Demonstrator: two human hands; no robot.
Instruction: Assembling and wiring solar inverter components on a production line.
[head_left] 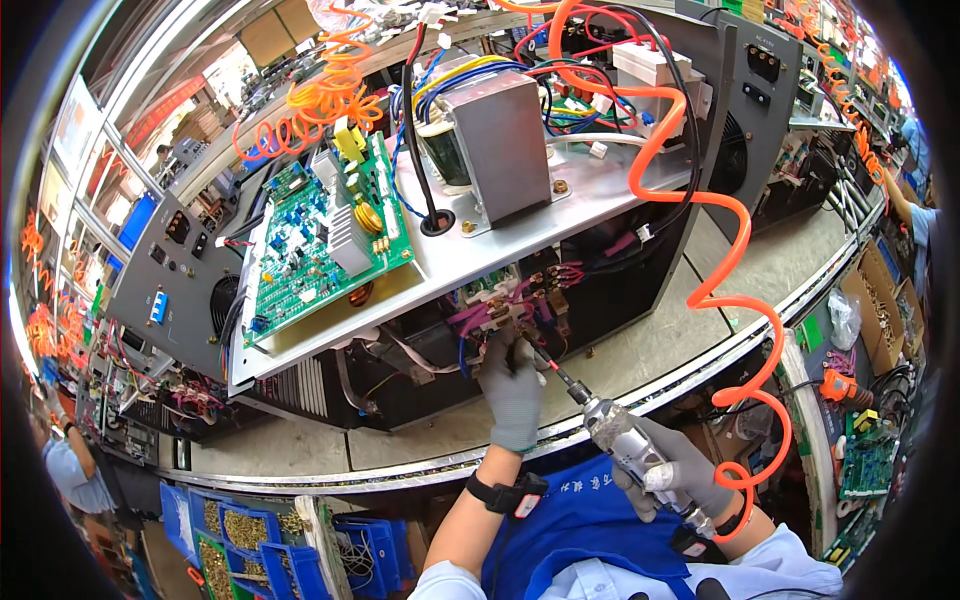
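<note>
- Pale grey assembly bench [400,455] sweeps across the workshop, bowed by the wide lens, with an open-fronted black metal cabinet [625,300] standing on it.
- On top of that cabinet, toward its left, I see a green circuit board [310,265] crowded with components; right of the board rises a grey, steel-cased rectangular block [505,150], with coloured wires behind it.
- Purple-sleeved wires [470,318] and their terminals sit inside the cabinet's open front, under the top plate.
- At that opening, the left hand [512,385], in a grey knitted glove, reaches up among those wires, fingers bunched together; I cannot tell whether they pinch anything.
- Just right of it, in front of the cabinet, the right hand [680,465], also gloved in grey, has its fingers wrapped around a silver cylindrical power screwdriver [620,435].
- Its slim shaft slants up toward the cabinet, the tip close beside the left fingertips; contact with a screw is too small to make out.
- Bright orange coiled hose [742,230] hangs down past the cabinet's right side, looping near the screwdriver's rear end.
- Blue plastic bins [180,515] of small brass-coloured parts sit below the cabinet, to its left.
</note>
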